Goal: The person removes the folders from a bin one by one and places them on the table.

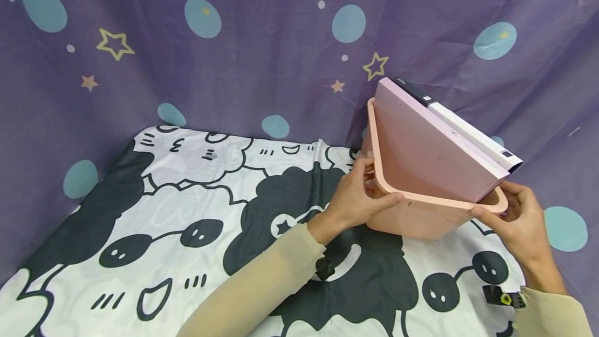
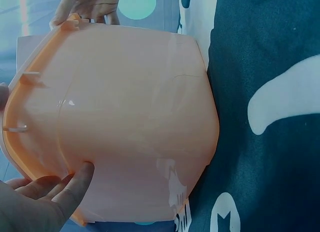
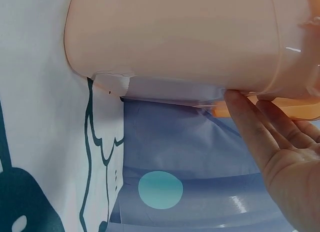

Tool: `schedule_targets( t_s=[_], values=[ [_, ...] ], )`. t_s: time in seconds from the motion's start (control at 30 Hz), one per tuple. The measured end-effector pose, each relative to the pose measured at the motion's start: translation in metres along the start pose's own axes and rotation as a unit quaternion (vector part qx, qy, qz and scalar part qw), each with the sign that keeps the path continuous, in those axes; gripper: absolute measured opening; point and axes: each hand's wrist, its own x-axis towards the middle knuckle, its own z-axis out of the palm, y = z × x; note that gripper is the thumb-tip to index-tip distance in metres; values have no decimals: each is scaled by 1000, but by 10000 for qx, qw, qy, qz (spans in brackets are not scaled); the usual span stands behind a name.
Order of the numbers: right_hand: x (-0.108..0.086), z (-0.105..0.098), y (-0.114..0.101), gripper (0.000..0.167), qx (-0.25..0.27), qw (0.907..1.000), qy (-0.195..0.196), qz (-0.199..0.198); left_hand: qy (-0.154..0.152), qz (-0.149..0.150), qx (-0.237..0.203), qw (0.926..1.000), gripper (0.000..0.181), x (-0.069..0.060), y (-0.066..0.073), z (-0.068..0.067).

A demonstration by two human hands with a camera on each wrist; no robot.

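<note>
A peach plastic bin [image 1: 416, 217] stands at the right of the bed, against the curtain. Two flat boxes lean inside it and stick out above the rim: a pink box [image 1: 421, 144] in front and a black-and-white box [image 1: 472, 126] behind. My left hand [image 1: 353, 196] grips the rim at its near left corner, thumb on top and fingers underneath along the outer wall. At the right corner my right hand [image 1: 517, 222] holds the rim in the same way. In the right wrist view, its fingers [image 3: 255, 127] touch the bin's outer wall.
A black-and-white cartoon-print sheet [image 1: 168, 254] covers the surface below. Behind it hangs a purple curtain [image 1: 262, 66] with stars and blue spots, close to the bin's back. A small dark device [image 1: 323, 268] sits at the left wrist, another [image 1: 503, 297] at the right.
</note>
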Motion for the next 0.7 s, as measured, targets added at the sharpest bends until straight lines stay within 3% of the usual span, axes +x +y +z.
schedule_targets(
  t_s=[0.4,0.7],
  values=[
    [0,3,1,72,-633,9980,-20,-16,30,98,-99,9999,71,-2,0,-4],
    [0,6,0,73,-586,9983,-68,-5,82,113,51,9999,69,-5,2,-6]
  ],
)
